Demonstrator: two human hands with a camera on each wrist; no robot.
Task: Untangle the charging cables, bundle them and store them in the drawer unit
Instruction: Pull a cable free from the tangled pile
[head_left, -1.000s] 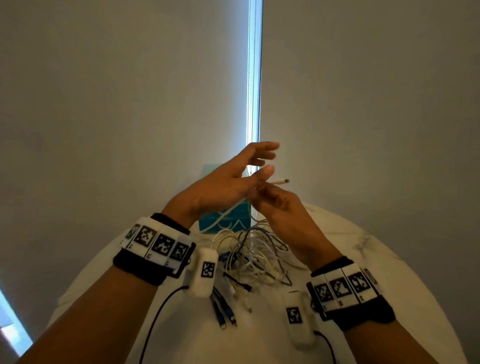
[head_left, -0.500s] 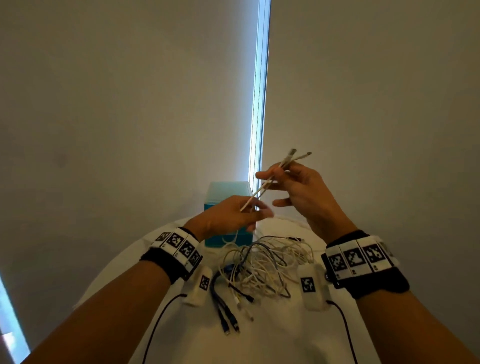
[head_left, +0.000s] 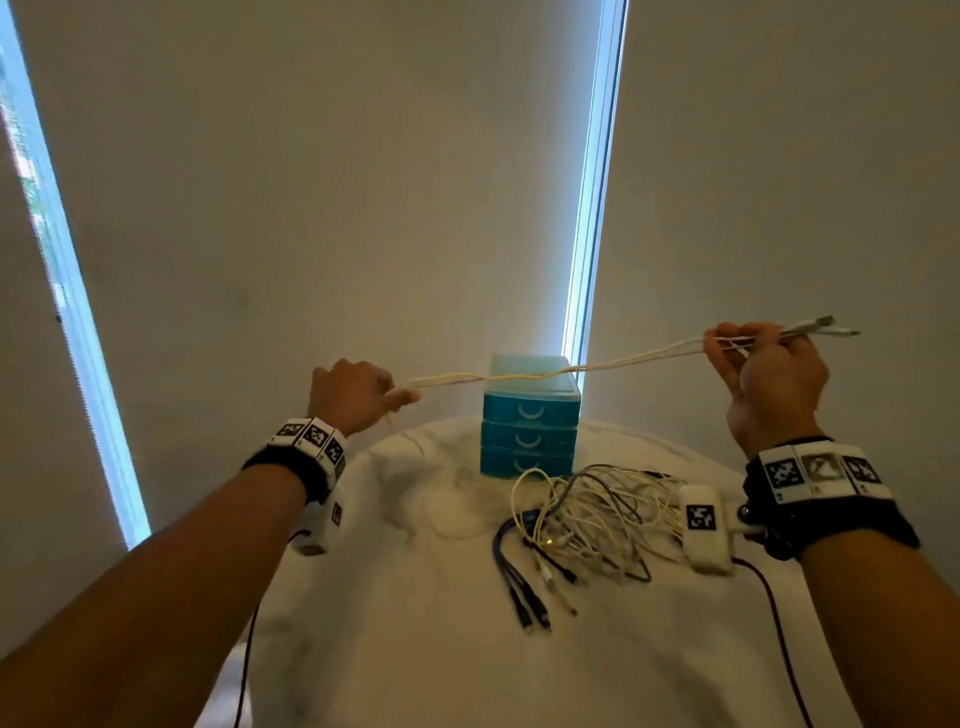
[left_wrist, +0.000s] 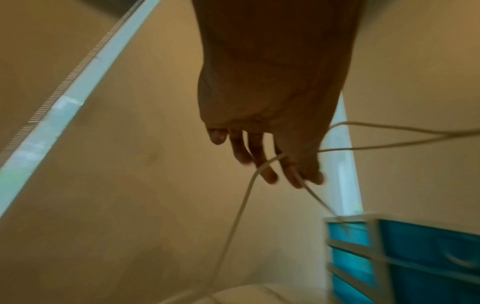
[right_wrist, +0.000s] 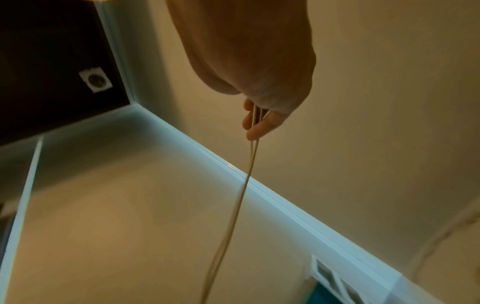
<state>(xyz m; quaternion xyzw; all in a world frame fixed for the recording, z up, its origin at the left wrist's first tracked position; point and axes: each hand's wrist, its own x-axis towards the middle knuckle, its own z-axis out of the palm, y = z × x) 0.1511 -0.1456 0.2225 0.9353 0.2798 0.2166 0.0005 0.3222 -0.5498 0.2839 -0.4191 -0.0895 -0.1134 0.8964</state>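
A doubled white cable (head_left: 545, 373) stretches level in the air, in front of the top of the teal drawer unit (head_left: 530, 415). My left hand (head_left: 400, 397) pinches its left end. In the left wrist view the white cable (left_wrist: 244, 205) runs between the fingers (left_wrist: 267, 174) and hangs down. My right hand (head_left: 727, 343) grips the other end, and both plugs (head_left: 821, 327) stick out to the right of it. The right wrist view shows two strands (right_wrist: 233, 216) leaving the pinching fingertips (right_wrist: 255, 127). All three drawers are shut.
A tangle of white, grey and blue cables (head_left: 587, 514) lies on the round white table (head_left: 415, 649) in front of the drawer unit. Dark plugs (head_left: 530, 608) trail from it toward me. Pale blinds with bright window gaps stand behind the table.
My hands have drawn far apart: the left slid left along the doubled cable, the right moved right with the plugs. The cable now spans between them.
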